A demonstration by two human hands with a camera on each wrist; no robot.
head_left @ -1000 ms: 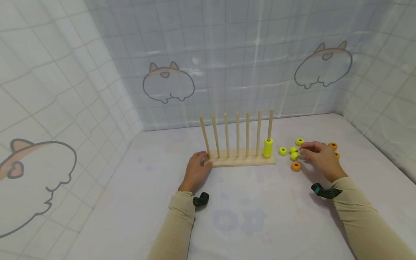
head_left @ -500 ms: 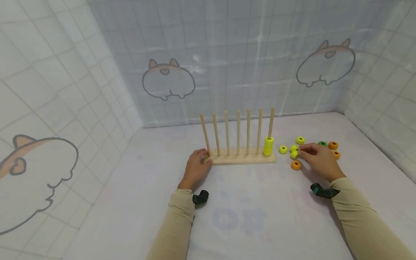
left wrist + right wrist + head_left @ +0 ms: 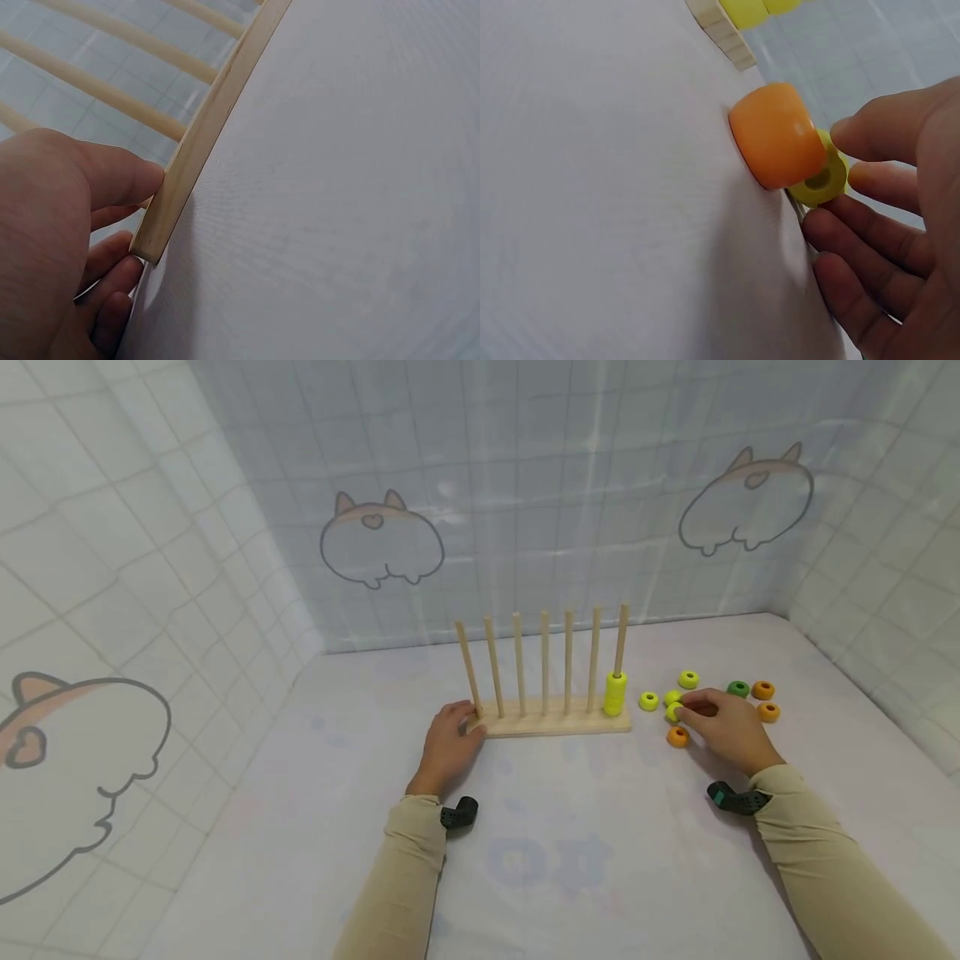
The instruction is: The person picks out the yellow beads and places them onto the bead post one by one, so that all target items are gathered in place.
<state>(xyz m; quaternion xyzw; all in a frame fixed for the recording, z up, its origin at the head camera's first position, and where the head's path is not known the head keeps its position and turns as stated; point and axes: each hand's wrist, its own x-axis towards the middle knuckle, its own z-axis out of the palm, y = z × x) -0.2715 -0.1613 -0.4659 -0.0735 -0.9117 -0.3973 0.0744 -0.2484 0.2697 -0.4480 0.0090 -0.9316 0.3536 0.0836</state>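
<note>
My left hand (image 3: 448, 745) grips the left end of a wooden peg rack (image 3: 551, 724), thumb on the front edge and fingers behind, as the left wrist view shows. Yellow beads (image 3: 614, 696) are stacked on the rack's rightmost peg; the other pegs are bare. On the right, my right hand (image 3: 729, 727) pinches a yellow bead (image 3: 817, 180) between thumb and index finger. That bead is tipped on its side on the table, partly hidden behind an orange bead (image 3: 776, 136) in the right wrist view. Another yellow bead (image 3: 672, 698) lies right behind it.
Loose yellow beads (image 3: 648, 701) lie between rack and right hand, one (image 3: 688, 679) farther back. Beyond the hand sit a green bead (image 3: 738, 689) and two orange beads (image 3: 763, 690). Tile-patterned sheets (image 3: 517, 510) rise behind and at both sides of the table.
My right hand has shifted slightly left and its fingertips have closed on the yellow bead. The green bead has come into sight behind it. The left hand stays on the rack.
</note>
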